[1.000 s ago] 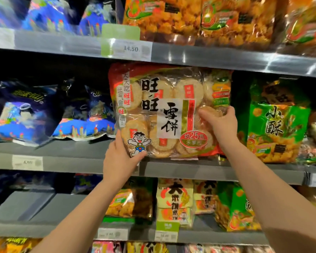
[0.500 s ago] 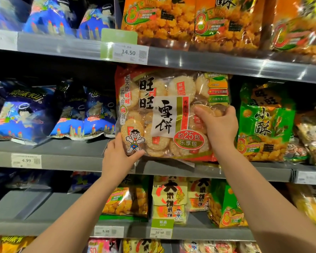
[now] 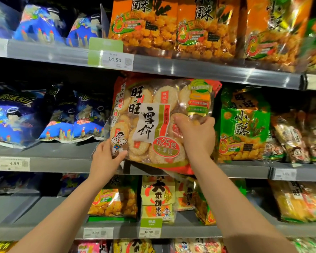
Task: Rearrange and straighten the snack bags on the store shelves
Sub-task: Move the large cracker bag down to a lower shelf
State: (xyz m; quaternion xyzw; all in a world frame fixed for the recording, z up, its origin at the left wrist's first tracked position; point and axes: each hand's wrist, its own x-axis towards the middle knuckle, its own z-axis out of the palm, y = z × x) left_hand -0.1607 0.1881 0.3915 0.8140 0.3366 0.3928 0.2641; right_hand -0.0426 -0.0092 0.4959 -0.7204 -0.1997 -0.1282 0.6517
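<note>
Pressed the right thumb onto the front of the cracker bag and wrapped the remaining fingers of the right hand round its right edge, gripping firmly. Pinched the lower left corner with the left hand, left thumb laid on the front beside the cartoon boy, other fingers hidden behind. Took hold at two opposite sides, most likely to keep so wide and floppy a pack flat and facing outward while squaring it up. Held it nearly upright, tilted slightly, bottom edge hanging just over the front edge of the middle shelf rather than plainly resting on it; could not tell whether touching. Kept it between the blue bags toward the shelf's left end and the green bag just beside it on the right, presumably lining it up for that gap. Counted one cracker bag in hand, both hands on it. Counted three blue bags slumped on the left, one green bag standing on the right with blurred packs beyond. Made out three orange bags along the front edge of the shelf above, and four readable price tags on the shelf fronts.
</note>
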